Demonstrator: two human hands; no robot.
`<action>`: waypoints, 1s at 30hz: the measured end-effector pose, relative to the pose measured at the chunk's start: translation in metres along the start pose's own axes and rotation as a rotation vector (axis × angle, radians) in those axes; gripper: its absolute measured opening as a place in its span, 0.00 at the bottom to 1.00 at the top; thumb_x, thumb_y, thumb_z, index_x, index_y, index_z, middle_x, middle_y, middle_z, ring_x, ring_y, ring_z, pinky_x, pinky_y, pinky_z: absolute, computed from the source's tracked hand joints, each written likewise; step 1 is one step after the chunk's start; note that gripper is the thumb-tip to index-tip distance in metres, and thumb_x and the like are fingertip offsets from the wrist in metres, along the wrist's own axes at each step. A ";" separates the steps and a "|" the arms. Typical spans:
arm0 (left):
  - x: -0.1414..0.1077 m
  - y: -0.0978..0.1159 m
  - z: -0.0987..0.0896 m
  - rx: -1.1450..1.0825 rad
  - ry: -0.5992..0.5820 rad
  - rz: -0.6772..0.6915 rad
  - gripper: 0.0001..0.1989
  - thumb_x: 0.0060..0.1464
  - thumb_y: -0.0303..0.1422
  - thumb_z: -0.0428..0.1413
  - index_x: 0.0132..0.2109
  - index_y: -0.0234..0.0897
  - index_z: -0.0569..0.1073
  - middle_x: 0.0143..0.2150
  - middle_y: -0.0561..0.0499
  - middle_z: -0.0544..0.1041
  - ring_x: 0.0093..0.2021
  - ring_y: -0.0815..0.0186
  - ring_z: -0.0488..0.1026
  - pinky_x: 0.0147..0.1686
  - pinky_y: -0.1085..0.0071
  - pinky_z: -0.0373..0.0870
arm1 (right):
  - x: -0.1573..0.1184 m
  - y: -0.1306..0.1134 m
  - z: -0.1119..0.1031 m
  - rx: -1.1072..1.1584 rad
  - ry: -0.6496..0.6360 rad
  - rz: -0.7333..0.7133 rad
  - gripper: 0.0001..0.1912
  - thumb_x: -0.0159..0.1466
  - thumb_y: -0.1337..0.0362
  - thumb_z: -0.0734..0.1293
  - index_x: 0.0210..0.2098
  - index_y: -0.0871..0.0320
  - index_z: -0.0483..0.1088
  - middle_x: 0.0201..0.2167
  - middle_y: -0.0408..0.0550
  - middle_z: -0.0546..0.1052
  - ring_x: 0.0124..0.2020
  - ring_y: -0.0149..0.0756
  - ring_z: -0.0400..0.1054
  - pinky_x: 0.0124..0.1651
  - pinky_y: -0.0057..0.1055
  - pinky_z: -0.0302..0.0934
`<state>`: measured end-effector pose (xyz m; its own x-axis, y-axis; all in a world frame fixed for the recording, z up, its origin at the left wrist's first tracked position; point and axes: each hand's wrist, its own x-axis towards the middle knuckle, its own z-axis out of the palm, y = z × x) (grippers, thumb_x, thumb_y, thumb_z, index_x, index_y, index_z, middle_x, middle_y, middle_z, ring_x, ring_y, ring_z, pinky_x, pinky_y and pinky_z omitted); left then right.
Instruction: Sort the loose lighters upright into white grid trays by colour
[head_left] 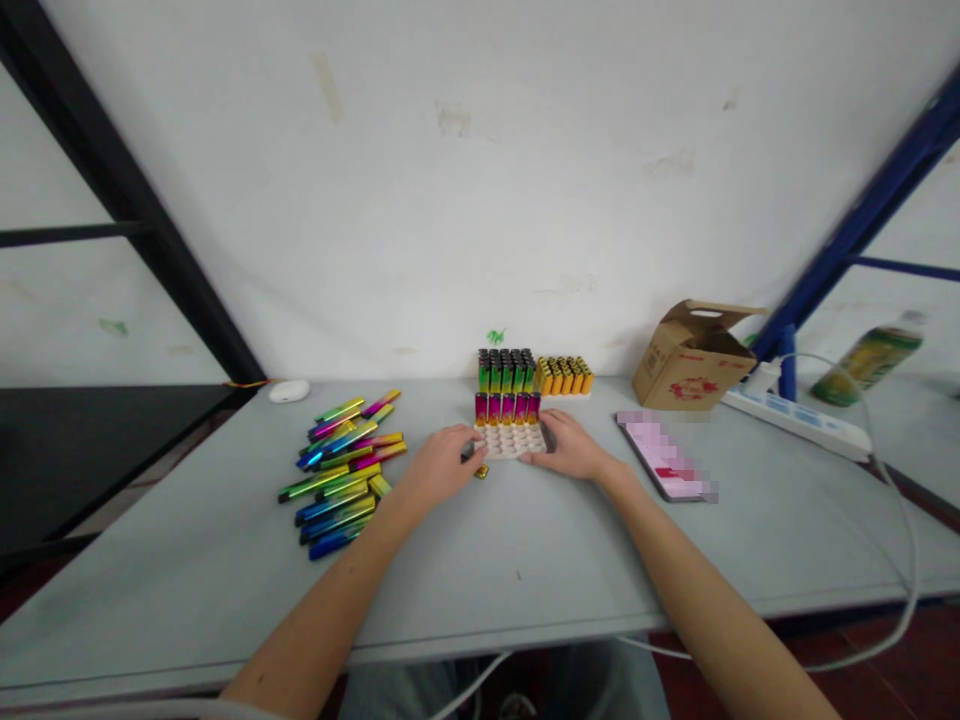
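A white tray with rows of round holes [514, 443] lies on the table between my hands. Its back row holds upright pink-and-gold lighters [508, 409]. My left hand [446, 462] grips the tray's left edge, fingers curled round it. At the right edge my right hand [568, 446] holds the tray between thumb and fingers. Directly behind stand rows of black-topped green lighters [507, 371], with yellow lighters [565, 376] in a white tray beside them. A small gold piece [481, 471] lies near my left thumb.
Loose metallic lighters [345, 460] are heaped at the left. An open cardboard box [691, 365], a phone [664, 455] and a power strip [799, 420] are on the right, with a bottle [870, 360] beyond. A white case [289, 391] sits at the back left.
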<state>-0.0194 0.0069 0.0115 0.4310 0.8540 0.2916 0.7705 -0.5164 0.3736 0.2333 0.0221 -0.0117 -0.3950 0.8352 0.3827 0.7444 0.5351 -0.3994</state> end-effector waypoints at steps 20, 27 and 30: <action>0.012 -0.081 -0.021 0.455 0.174 -0.495 0.26 0.58 0.40 0.47 0.56 0.24 0.65 0.54 0.31 0.72 0.58 0.46 0.66 0.57 0.52 0.59 | 0.000 -0.001 -0.002 -0.028 -0.062 0.047 0.38 0.54 0.43 0.70 0.54 0.64 0.65 0.53 0.62 0.71 0.53 0.52 0.65 0.57 0.45 0.59; 0.010 -0.078 -0.022 0.451 0.155 -0.519 0.25 0.60 0.41 0.45 0.56 0.27 0.67 0.53 0.30 0.73 0.57 0.43 0.66 0.57 0.46 0.54 | 0.000 -0.004 -0.004 -0.034 -0.062 0.054 0.37 0.54 0.44 0.71 0.54 0.65 0.65 0.52 0.62 0.72 0.53 0.52 0.65 0.57 0.45 0.59; 0.010 -0.077 -0.020 0.411 0.151 -0.452 0.22 0.60 0.38 0.45 0.56 0.30 0.67 0.54 0.34 0.74 0.56 0.46 0.68 0.60 0.44 0.50 | 0.000 -0.005 -0.004 -0.040 -0.064 0.053 0.38 0.55 0.45 0.71 0.54 0.66 0.65 0.53 0.63 0.71 0.53 0.52 0.65 0.57 0.45 0.58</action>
<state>-0.0840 0.0546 0.0034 -0.0277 0.9482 0.3164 0.9916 -0.0140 0.1287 0.2314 0.0191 -0.0062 -0.3868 0.8694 0.3074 0.7857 0.4852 -0.3836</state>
